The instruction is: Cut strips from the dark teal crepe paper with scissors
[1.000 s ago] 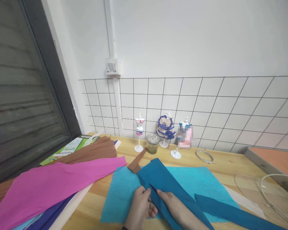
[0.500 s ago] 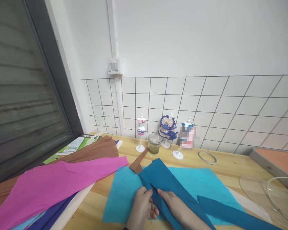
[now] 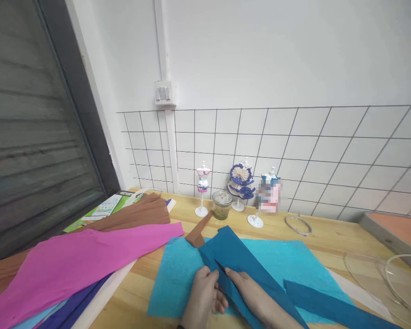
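Note:
A long strip of dark blue crepe paper [image 3: 236, 256] lies slantwise over a light turquoise sheet [image 3: 287, 260] on the wooden table [image 3: 325, 237]. My left hand [image 3: 202, 297] pinches the strip's left edge between thumb and fingers. Close beside it, my right hand [image 3: 251, 297] holds the same strip, fingers pressed on the paper. A dark slit shows in the paper between the two hands. A second dark blue strip [image 3: 329, 304] lies to the right.
Pink crepe paper [image 3: 75, 260], brown crepe paper [image 3: 137, 214] and purple sheets are spread at the left. Small dress-form figures [image 3: 202, 189], a glass jar [image 3: 222, 205] and a wire ring [image 3: 297, 225] stand by the grid wall. A clear dome [image 3: 387, 278] sits right.
Both hands stay on the dark blue strip with almost no movement. The view has shifted slightly, so everything sits a little further right.

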A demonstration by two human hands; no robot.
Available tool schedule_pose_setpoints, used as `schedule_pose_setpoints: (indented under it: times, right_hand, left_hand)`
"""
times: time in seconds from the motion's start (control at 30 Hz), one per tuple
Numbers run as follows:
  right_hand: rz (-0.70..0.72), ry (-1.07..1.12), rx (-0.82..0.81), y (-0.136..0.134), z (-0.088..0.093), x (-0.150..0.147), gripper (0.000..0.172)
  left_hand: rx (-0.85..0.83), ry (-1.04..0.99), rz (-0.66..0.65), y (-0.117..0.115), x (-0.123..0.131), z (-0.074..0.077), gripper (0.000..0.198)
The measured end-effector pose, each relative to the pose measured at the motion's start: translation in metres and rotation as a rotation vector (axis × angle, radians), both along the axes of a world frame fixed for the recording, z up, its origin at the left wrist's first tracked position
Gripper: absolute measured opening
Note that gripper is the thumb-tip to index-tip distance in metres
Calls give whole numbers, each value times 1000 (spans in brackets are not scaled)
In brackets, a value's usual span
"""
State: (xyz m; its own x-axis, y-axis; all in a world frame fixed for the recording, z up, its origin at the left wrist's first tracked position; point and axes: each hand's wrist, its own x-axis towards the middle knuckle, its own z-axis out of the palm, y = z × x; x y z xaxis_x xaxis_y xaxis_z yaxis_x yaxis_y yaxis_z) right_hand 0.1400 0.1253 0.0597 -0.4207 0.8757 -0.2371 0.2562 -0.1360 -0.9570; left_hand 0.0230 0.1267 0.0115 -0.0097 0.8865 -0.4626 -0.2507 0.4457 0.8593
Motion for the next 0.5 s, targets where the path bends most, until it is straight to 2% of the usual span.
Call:
schedule_pose_setpoints:
  times: [0.3,0.5]
  right_hand:
    - [17,16,-25,8,-12,-2,54]
    - [39,11,-21,8,-12,-3,54]
  left_hand:
    - [-17,11,-14,2,-1,-1,40]
    - [-20,3,-13,2,1,-1,39]
